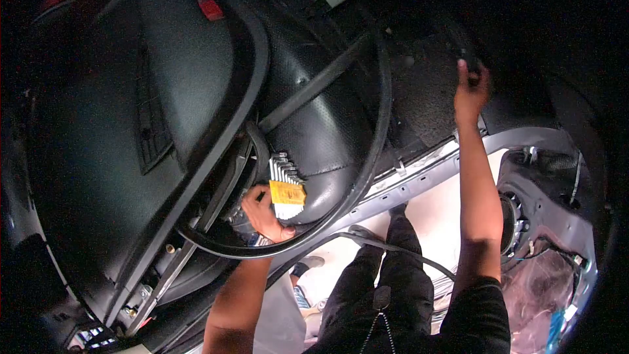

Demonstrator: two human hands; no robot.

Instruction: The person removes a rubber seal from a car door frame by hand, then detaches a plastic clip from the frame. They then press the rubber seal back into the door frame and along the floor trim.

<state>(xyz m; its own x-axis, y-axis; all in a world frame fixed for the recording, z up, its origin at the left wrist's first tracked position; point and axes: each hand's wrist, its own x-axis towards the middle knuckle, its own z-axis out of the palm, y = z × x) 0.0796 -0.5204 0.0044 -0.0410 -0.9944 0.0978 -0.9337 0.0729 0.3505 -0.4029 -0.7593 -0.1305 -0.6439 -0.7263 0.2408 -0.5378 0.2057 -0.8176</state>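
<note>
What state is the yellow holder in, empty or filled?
Not empty: metal tools poke out of the yellow holder. Whether every slot is filled, I cannot tell.

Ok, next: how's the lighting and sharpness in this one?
Head view: the outer edges fall to near black with grain; the pale floor is almost blown out; glare streaks the black seat; the right hand looks slightly soft; print on the yellow holder is unreadable; wide-lens bowing seems likely.
</note>
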